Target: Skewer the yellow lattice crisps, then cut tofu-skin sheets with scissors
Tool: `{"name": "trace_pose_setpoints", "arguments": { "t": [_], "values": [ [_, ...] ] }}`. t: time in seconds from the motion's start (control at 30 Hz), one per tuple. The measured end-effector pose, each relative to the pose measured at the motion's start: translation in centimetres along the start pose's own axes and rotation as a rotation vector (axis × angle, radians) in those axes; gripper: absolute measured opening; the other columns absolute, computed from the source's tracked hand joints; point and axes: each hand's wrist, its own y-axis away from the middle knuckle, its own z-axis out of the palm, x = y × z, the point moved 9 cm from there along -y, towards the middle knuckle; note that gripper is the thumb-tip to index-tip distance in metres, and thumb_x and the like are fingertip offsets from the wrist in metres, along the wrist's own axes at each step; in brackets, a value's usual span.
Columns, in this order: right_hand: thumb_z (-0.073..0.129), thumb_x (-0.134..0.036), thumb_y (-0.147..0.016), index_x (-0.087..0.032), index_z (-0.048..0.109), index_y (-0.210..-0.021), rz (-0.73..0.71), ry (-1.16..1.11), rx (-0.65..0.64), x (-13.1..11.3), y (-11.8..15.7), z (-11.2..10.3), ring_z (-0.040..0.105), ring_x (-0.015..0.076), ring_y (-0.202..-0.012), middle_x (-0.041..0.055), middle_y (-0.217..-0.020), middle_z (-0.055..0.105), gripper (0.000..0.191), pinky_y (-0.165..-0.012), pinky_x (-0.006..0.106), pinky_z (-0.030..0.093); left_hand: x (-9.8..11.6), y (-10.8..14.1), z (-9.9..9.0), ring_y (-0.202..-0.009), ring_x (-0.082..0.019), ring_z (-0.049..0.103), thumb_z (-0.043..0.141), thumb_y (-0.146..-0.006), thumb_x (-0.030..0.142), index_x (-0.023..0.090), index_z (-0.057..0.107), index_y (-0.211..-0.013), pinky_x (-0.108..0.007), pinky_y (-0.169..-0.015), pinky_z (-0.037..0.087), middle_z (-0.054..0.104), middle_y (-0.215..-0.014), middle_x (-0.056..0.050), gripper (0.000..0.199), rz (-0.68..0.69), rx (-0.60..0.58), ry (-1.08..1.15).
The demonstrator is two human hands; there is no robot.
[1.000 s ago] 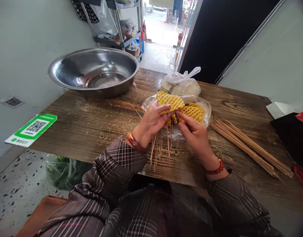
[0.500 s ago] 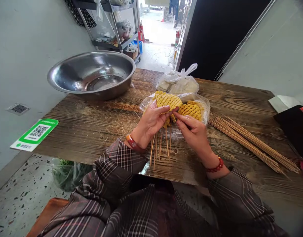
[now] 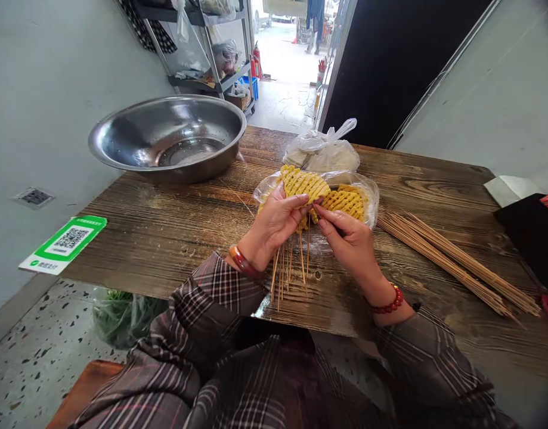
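Observation:
A yellow lattice-cut food piece (image 3: 303, 183) is gripped in my left hand (image 3: 274, 223), thumb across its front and fingers behind. At its lower right edge, my right hand (image 3: 347, 235) pinches a thin bamboo skewer, mostly hidden by the fingers. More yellow lattice pieces (image 3: 350, 202) lie behind my hands on a clear plastic bag (image 3: 371, 205). Several skewers (image 3: 302, 256) stick out toward me from beneath my left hand; their far ends sit under the yellow pieces.
A large steel basin (image 3: 166, 173) stands at the back left. Behind the yellow pieces sits a tied plastic bag (image 3: 327, 152) with pale contents. Loose bamboo skewers (image 3: 452, 262) lie to the right on the wooden table (image 3: 166, 238). A green QR-code card (image 3: 65, 243) is at the left edge.
Both hands keep almost the same place and grip, with the right fingers still at the piece's lower edge. The whole view has shifted very slightly.

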Motion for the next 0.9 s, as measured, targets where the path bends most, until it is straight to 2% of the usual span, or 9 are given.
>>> {"name": "trace_pose_setpoints", "arguments": {
  "t": [0.23, 0.37, 0.5, 0.63, 0.9],
  "values": [
    [0.058, -0.024, -0.092, -0.025, 0.073, -0.118, 0.016, 0.013, -0.002, 0.3, -0.1, 0.1, 0.07, 0.0197, -0.093, 0.0046, -0.097, 0.077, 0.029, -0.085, 0.038, 0.056, 0.3, 0.1, 0.1, -0.091, -0.015, 0.069, 0.069, -0.069, 0.0, 0.022, 0.05, -0.129, -0.025, -0.081, 0.054, 0.069, -0.108, -0.004, 0.066, 0.057, -0.019, -0.034],
    [0.059, -0.025, -0.091, -0.026, 0.074, -0.116, 0.047, 0.013, 0.005, 0.8, -0.1, 0.1, 0.07, 0.0191, -0.09, 0.0041, -0.098, 0.077, 0.029, -0.082, 0.037, 0.056, 0.6, 0.3, 0.0, -0.1, -0.016, 0.066, 0.074, -0.066, 0.003, 0.026, 0.049, -0.127, -0.029, -0.091, 0.051, 0.067, -0.108, -0.001, 0.069, 0.113, -0.005, -0.076],
    [0.06, -0.025, -0.09, -0.025, 0.074, -0.115, 0.062, -0.024, 0.016, 1.2, 0.0, 0.2, 0.07, 0.0195, -0.092, 0.005, -0.102, 0.077, 0.028, -0.084, 0.037, 0.055, 0.7, 0.5, -0.1, -0.11, -0.018, 0.062, 0.077, -0.064, 0.007, 0.025, 0.054, -0.117, -0.036, -0.102, 0.047, 0.065, -0.112, -0.001, 0.061, 0.146, 0.017, -0.117],
    [0.06, -0.025, -0.091, -0.025, 0.074, -0.115, 0.06, -0.063, 0.028, 1.4, 0.0, 0.3, 0.071, 0.0202, -0.093, 0.0059, -0.103, 0.077, 0.028, -0.085, 0.037, 0.056, 0.9, 0.6, 0.1, -0.11, -0.017, 0.062, 0.079, -0.064, 0.009, 0.025, 0.054, -0.114, -0.036, -0.105, 0.045, 0.064, -0.114, -0.001, 0.058, 0.169, 0.007, -0.141],
    [0.06, -0.024, -0.089, -0.024, 0.078, -0.106, 0.017, -0.05, 0.077, 0.9, -0.1, 0.3, 0.071, 0.02, -0.084, 0.0059, -0.093, 0.078, 0.024, -0.076, 0.034, 0.057, 0.9, 0.9, 0.2, -0.108, -0.015, 0.062, 0.08, -0.064, 0.01, 0.023, 0.053, -0.114, -0.033, -0.104, 0.045, 0.063, -0.118, -0.002, 0.059, 0.176, 0.025, -0.174]
  ]
}}
